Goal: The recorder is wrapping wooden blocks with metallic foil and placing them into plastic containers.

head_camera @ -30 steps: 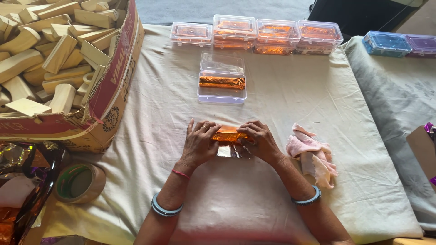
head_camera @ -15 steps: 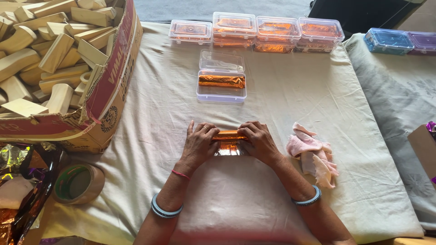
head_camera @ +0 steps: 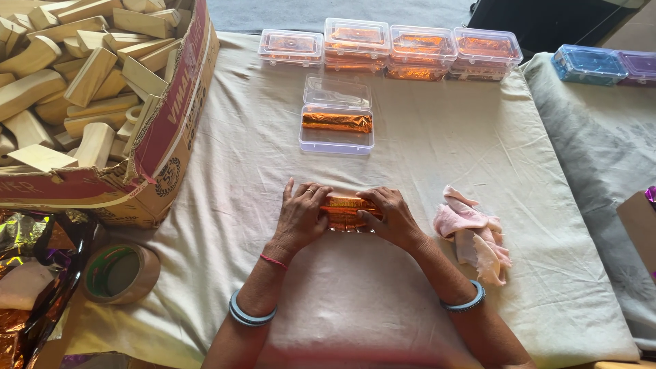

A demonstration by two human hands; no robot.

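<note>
My left hand (head_camera: 301, 215) and my right hand (head_camera: 391, 216) press from both sides on a small block wrapped in shiny orange foil (head_camera: 344, 211) lying on the cream cloth (head_camera: 424, 150). Only the middle strip of the foil shows between my fingers. Farther away an open clear plastic box (head_camera: 337, 130) holds one orange-wrapped bar (head_camera: 337, 121), its lid tipped back.
A cardboard carton (head_camera: 164, 130) of bare wooden blocks stands at the left. Several shut clear boxes with orange pieces (head_camera: 389, 46) line the far edge; blue and purple boxes (head_camera: 601, 65) sit far right. A pink rag (head_camera: 471, 232), a tape roll (head_camera: 121, 273) and foil sheets (head_camera: 27, 273) lie near.
The loose foil flap that lay toward me has been rolled up against the block; the package is now fully wrapped between both hands.
</note>
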